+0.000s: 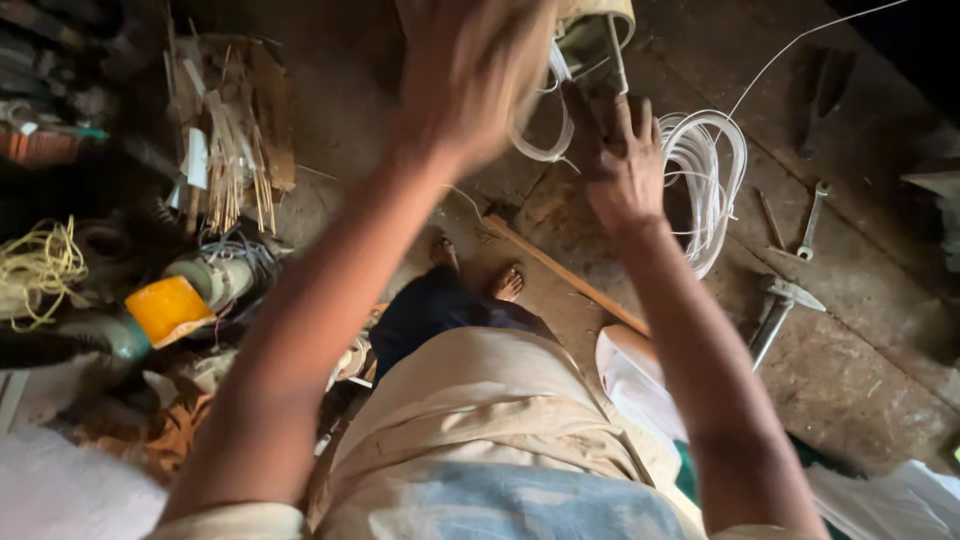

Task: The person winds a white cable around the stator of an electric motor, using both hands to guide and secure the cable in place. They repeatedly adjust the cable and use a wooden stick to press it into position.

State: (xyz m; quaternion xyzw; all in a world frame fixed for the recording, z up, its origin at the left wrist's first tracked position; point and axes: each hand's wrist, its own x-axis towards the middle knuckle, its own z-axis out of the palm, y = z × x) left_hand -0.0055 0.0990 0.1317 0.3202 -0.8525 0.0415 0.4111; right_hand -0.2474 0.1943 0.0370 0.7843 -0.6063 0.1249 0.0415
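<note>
- Left hand (470, 70): raised high in the head view, motion-blurred; fingers appear loosely curled, but how far open and whether anything is held cannot be told.
- Right hand (622, 165): lifted, back of the hand toward the camera, fingers closed around white tubing just below a pale cylinder (597, 22) at the top edge.
- White tubing (545, 135): loops down from the cylinder between the two hands, passing just beside the left hand.
- Coil (712, 175): white tubing wound in several turns, lying on the floor (860, 300) just right of the right hand; one thin strand runs from it toward the upper right corner.
- Wooden stick (560, 270): lies diagonally on the floor below the right hand, near the bare feet (505, 285).
- Wrench (810, 222): on the floor right of the coil, well apart from both hands.
- Hammer (775, 310): on the floor below the wrench.
- Orange block (168, 310): left side, among clutter, near a yellow cord (40, 265).
- Splints (235, 150): bundle of thin pale strips at upper left, well apart from the hands.
</note>
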